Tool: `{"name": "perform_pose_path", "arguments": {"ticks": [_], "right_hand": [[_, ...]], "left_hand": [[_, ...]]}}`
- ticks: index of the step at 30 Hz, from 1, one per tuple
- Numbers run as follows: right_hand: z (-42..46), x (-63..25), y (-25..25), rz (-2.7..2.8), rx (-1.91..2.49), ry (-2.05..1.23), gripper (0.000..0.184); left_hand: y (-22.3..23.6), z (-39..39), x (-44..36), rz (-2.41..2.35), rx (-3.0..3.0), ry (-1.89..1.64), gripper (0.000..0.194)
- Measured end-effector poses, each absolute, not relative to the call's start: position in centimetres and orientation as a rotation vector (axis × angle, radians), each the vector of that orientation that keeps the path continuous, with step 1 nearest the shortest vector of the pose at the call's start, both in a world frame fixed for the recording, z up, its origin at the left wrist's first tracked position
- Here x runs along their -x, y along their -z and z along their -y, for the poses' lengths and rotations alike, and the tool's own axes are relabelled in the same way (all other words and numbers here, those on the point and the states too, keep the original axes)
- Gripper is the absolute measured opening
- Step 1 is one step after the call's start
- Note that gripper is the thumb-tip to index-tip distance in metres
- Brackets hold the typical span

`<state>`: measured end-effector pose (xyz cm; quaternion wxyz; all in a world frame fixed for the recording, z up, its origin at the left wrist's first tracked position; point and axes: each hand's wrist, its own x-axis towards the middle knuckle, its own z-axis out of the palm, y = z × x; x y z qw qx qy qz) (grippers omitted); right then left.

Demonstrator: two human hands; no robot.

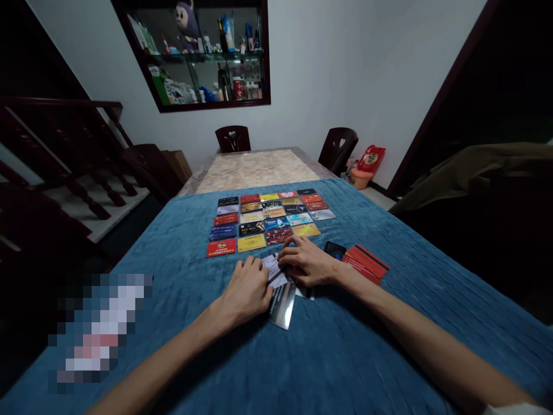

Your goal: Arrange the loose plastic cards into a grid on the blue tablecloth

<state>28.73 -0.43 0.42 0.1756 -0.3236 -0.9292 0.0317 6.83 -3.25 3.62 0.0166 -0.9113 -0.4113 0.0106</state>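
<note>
Between my hands lies a loose pile of cards, with a white card (275, 271) bearing a dark stripe on top and a silver-grey card (284, 306) jutting toward me. My left hand (248, 288) is closed at the pile's left side, fingers curled and thumb against the cards. From the right, my right hand (307, 262) bends its fingers over the white card and grips its edge; the fingertips are partly hidden. Beyond, several bank-style cards lie in rows, among them a red card (221, 248) and a yellow card (252, 242) in the nearest row.
To the right of my right hand lie a black card (334, 250) and red cards (365, 265). A blue cloth (181, 253) covers the table's near part. A blurred-out object (103, 328) rests at the left edge. Chairs (233, 139) stand around the far end.
</note>
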Motion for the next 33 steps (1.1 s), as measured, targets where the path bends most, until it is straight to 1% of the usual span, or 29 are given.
{"name": "perform_pose_path", "arguments": {"ticks": [7,14,17,20,24,30,33], "right_hand": [[0.5,-28.7,-0.4,2.591,0.891,-0.124,0.026],[-0.2,-28.7,0.6,2.514,0.886,-0.019,0.023],[-0.2,-28.7,0.8,2.448,0.87,0.016,0.018],[-0.2,-28.6,1.1,2.391,0.892,0.036,0.018],[-0.4,-28.5,1.7,2.365,0.939,0.029,0.021],[-0.4,-28.3,2.2,2.332,1.046,0.06,0.035],[-0.4,-28.2,2.1,2.345,1.079,0.073,0.035]], "left_hand": [[-3.4,3.3,-7.0,1.147,2.78,-0.049,0.026],[-5.1,2.9,-6.6,1.177,2.825,-0.026,0.026],[-5.5,2.3,-6.2,1.228,2.841,0.049,0.025],[-5.4,1.5,-5.7,1.255,2.865,0.155,0.023],[-4.7,0.7,-5.3,1.248,2.892,0.271,0.024],[-4.1,-0.1,-5.0,1.214,2.899,0.352,0.028],[-3.7,-0.3,-4.9,1.221,2.886,0.39,0.03]]}}
